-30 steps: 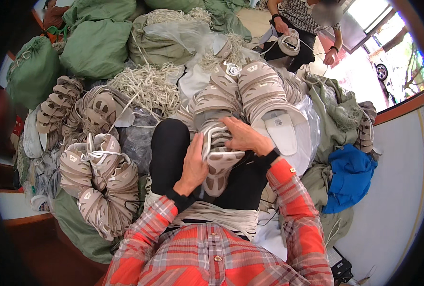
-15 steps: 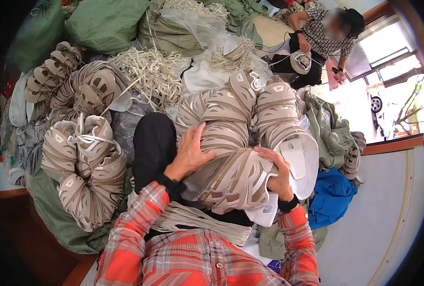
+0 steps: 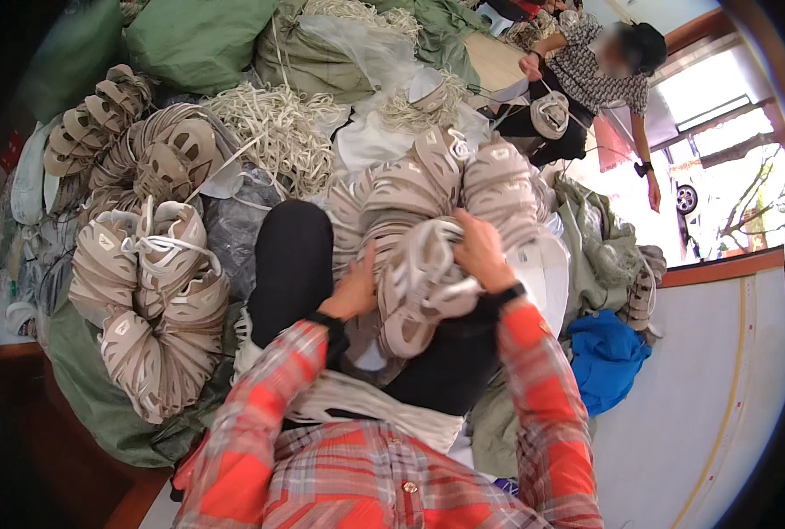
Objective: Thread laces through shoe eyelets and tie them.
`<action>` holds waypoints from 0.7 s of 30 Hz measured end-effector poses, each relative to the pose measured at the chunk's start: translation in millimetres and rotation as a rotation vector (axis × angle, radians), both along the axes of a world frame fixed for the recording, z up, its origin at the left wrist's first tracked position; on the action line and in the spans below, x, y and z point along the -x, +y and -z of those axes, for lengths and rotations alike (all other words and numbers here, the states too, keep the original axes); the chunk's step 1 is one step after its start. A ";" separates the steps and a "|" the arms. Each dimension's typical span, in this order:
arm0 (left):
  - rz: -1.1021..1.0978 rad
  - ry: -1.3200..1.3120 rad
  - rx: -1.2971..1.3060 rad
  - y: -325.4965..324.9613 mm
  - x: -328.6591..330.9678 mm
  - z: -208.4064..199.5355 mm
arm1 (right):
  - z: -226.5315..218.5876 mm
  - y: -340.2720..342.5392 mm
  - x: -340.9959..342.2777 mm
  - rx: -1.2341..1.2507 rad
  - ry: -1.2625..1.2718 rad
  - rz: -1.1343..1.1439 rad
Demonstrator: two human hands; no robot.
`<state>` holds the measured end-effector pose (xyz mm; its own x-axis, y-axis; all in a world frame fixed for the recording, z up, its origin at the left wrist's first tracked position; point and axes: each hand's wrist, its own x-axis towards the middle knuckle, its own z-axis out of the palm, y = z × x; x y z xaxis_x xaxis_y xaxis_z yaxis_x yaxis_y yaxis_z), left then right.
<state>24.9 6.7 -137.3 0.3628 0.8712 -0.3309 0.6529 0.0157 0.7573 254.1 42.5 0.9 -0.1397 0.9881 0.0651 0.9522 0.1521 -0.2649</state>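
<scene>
A beige shoe upper [image 3: 419, 278] with white laces is over my lap, laces and opening facing up, blurred by motion. My right hand [image 3: 483, 254] is closed on its upper right edge. At its left side is my left hand [image 3: 353, 286], close against the upper; its fingers are smeared and partly hidden, so its grip is unclear. Just beyond my hands lies a bundle of nested beige uppers [image 3: 410, 189], with another row of uppers [image 3: 503, 189] to its right. White pieces [image 3: 538, 273] show at that row's near end. Pale lace strands [image 3: 366, 401] lie across my lap.
More bundled uppers [image 3: 159, 309] sit at left on green sacking [image 3: 84, 388]. A heap of pale laces [image 3: 278, 132] and green sacks [image 3: 194, 44] lie farther back. A blue cloth [image 3: 606, 361] is at right. Another person [image 3: 600, 70] sits back right with an upper [image 3: 549, 115].
The upper has turned so its laces and opening face up, moving slightly left. My right hand has shifted up and left; my left hand has moved lower beside it. The other person's arms have spread.
</scene>
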 end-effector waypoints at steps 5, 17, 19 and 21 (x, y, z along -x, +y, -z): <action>0.571 0.053 -0.218 22.5 33.8 2.2 | 9.8 26.6 45.7 0.141 -0.145 0.006; 0.196 -0.159 -0.356 37.9 7.3 -132.1 | 16.8 -10.2 54.9 0.020 -0.062 0.191; 0.233 -0.111 -0.437 44.0 -3.8 -121.8 | 17.1 -4.9 43.1 0.081 -0.052 0.170; 0.273 -0.078 -0.435 38.9 -8.6 -132.4 | 11.9 0.7 17.3 0.235 0.126 0.078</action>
